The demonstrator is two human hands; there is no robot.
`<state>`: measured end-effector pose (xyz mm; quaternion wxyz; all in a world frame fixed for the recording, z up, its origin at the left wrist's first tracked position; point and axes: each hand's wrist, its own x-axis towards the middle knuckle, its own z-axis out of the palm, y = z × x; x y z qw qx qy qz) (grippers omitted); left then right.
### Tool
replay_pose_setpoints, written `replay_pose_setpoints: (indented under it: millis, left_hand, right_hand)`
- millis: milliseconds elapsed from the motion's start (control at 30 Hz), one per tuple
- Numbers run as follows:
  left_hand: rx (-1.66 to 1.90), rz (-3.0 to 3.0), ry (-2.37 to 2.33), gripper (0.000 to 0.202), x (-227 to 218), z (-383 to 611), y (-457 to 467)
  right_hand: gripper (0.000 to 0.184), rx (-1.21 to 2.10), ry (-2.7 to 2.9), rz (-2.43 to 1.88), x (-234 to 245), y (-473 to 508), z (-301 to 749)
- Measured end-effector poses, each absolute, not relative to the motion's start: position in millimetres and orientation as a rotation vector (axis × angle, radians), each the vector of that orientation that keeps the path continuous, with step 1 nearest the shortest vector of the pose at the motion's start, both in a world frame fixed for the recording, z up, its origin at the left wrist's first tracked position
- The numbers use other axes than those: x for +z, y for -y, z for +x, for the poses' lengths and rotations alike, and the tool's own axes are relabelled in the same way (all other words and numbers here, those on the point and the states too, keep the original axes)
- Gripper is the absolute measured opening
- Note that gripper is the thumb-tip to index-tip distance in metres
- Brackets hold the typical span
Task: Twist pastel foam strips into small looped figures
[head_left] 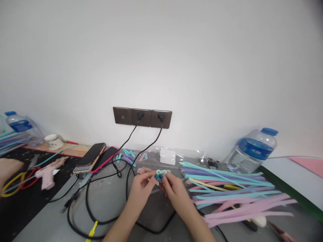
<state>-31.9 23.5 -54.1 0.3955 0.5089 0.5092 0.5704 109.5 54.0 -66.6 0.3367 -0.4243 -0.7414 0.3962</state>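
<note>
In the middle of the head view, my left hand [141, 190] and my right hand [175, 190] meet over the grey table. Both are closed, pinching a small mint-green pipe cleaner piece [161, 172] that looks curled between the thumbs and fingertips. Pink and lilac bits show behind the fingers, partly hidden by them. Just beyond lie several short bent pipe cleaners [129, 157] in turquoise, purple and pink. To the right of my right hand spreads a pile of long pipe cleaners [232, 188] in turquoise, lilac, yellow and pink.
Black cables [88, 198] loop across the table from a wall socket [141, 117]. Phones [91, 158], a pink glue gun [47, 176] and yellow-handled scissors [15, 185] are at left, beside another person's arm [8, 168]. A large water bottle [254, 151] stands at right.
</note>
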Motion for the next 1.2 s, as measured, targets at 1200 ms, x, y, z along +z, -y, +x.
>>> replay_pose_setpoints:
  millis: [1200]
  left_hand:
    - [1.321,0.985,-1.072,0.025,-60.1,-28.3,-25.8]
  right_hand:
    - [0.034,1.021,1.973,-1.047,-56.4,-54.4,115.4]
